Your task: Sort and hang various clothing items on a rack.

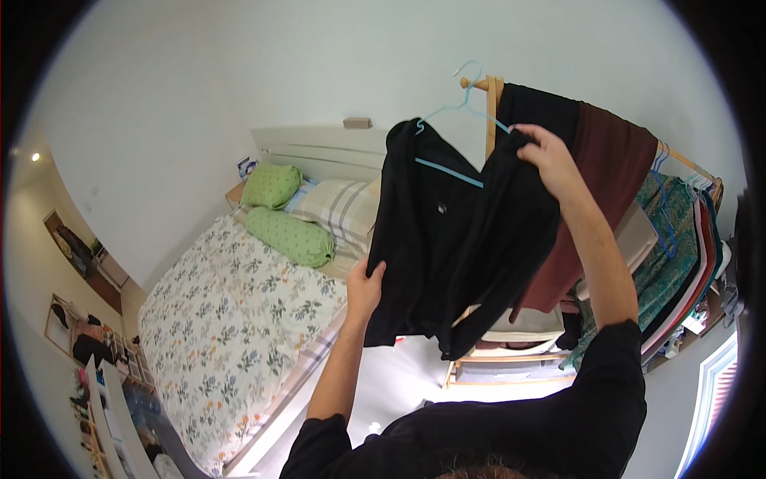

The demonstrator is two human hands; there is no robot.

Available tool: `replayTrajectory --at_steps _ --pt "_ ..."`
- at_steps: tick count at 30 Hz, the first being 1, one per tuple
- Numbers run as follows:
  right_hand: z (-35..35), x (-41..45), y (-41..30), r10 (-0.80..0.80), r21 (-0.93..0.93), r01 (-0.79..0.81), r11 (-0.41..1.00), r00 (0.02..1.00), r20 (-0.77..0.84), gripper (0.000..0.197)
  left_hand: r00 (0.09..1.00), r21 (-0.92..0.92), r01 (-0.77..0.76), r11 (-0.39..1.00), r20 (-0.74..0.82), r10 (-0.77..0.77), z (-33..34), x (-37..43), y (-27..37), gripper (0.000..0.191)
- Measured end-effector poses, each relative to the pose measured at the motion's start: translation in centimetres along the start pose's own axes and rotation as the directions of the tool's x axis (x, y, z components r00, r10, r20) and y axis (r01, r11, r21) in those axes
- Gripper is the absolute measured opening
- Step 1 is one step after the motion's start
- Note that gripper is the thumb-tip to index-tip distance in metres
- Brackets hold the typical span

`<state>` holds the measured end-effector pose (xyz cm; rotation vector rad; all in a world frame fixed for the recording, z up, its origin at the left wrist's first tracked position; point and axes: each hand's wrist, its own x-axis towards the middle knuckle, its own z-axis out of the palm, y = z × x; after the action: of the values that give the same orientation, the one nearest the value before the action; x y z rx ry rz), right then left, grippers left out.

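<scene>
A black open-front garment [443, 239] hangs from a light blue hanger [465, 106] in front of me, with a small pale tag inside its back. My right hand [541, 152] pinches its shoulder at the hanger's right end. With fingers closed on the fabric, my left hand [366, 287] holds the garment's left side lower down. The hanger's hook stands beside the knobbed end of a wooden clothes rack [492, 114]; whether it touches the rack, I cannot tell.
Black and maroon cloths [610, 143] drape over the rack, with green patterned clothing [667, 239] farther right. Fabric storage boxes [526, 326] stand below. To the left is a bed with a floral cover [239, 323], green pillows [287, 236] and a pale headboard [323, 146].
</scene>
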<state>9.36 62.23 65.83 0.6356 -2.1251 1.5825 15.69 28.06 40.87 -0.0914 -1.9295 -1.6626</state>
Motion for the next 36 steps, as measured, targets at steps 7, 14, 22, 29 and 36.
replayTrajectory --at_steps 7,14,22,29,36 --pt "3.3 -4.3 2.0 0.132 0.155 -0.135 0.979 0.991 0.034 0.040 0.964 -0.092 0.234 0.968 0.154 -0.218 0.7 2.0 -8.8 0.023" --pt "4.8 -10.1 5.4 -0.110 -0.489 -0.090 0.868 0.925 -0.364 0.046 0.948 0.038 0.215 0.976 0.231 -0.218 1.6 6.0 -15.9 0.025" --pt "18.2 -26.3 13.4 -0.304 -0.881 -0.199 0.429 0.887 -0.348 0.045 0.794 -0.139 0.458 0.878 0.507 -0.334 2.1 7.4 -24.1 0.021" --pt "27.4 -32.4 28.2 0.380 -0.115 -0.755 0.646 0.449 -0.809 0.059 0.736 0.009 0.453 0.892 0.561 -0.379 2.5 9.0 -29.6 0.024" --pt "29.1 -35.7 31.0 0.644 -0.220 -0.904 0.367 0.417 -0.642 0.041 0.534 -0.031 0.839 0.543 0.234 -0.813 5.1 4.4 -35.8 0.030"
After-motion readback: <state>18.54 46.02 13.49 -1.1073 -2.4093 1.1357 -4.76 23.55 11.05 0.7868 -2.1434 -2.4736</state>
